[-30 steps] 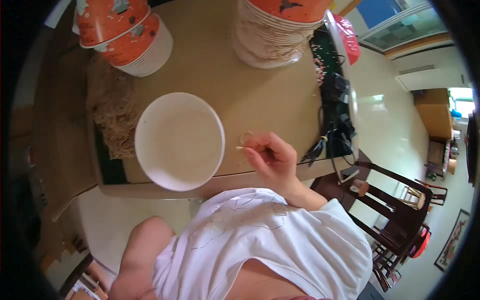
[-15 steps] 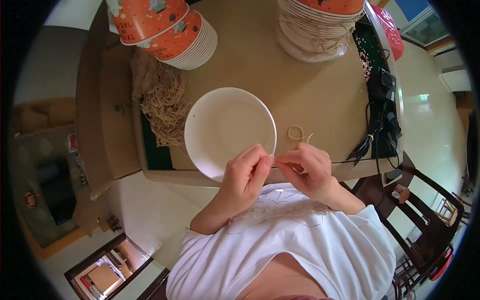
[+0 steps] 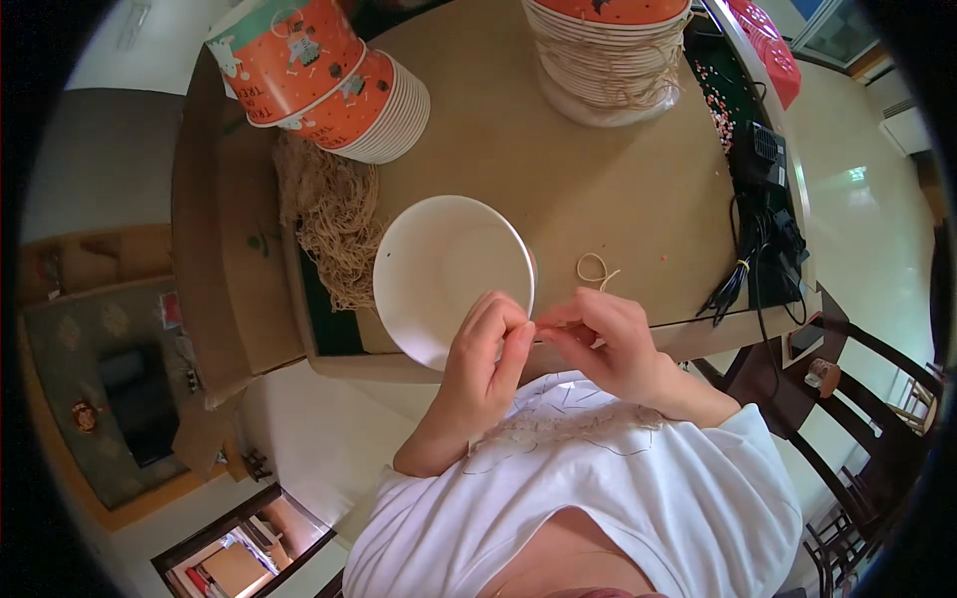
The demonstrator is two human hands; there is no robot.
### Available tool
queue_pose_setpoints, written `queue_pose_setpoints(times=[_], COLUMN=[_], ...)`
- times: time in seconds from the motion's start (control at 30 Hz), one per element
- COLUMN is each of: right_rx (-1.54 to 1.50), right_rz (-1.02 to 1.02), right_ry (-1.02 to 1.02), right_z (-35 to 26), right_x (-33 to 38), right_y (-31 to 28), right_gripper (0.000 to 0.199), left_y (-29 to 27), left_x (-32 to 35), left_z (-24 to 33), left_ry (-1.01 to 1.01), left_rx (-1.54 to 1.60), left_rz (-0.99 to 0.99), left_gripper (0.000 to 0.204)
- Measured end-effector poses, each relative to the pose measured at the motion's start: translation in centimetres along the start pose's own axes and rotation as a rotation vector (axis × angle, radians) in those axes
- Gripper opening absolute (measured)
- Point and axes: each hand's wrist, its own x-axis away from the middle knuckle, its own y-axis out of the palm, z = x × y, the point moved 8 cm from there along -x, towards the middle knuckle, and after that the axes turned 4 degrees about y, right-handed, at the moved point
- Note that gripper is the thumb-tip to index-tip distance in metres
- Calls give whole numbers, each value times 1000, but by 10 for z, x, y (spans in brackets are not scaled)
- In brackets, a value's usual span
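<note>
While 1 cord (image 3: 603, 278) loops nearby, left hand (image 3: 483, 351) and right hand (image 3: 613, 341) pinch near 1 white bucket (image 3: 449, 271); pinched item unclear.

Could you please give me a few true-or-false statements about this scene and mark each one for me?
1. The left hand and right hand are close together near the white bucket. True.
2. The tangled beige strings lie to the right of the white bucket. False: the tangled beige strings lie to its left.
3. A thin beige cord forms a loop just beyond the right hand. True.
4. The cables at the table's right side are white. False: the cables are black.
5. The orange buckets at the far left are stacked together. True.
6. The person's shirt is dark blue. False: the shirt is white.
</note>
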Motion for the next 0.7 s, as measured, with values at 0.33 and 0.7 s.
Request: queue_pose_setpoints(times=[0.33,0.7], right_rx=[-412,-385], right_rz=[-72,142], right_ry=[376,202], right_z=[32,59], right_x=[9,-18], right_y=[7,6], right_gripper=[6,9], left_y=[4,-37], left_x=[3,3], left_z=[3,-24], left_ry=[80,-252], left_rx=[-130,-408], left_rz=[-18,215], left_gripper=[10,25])
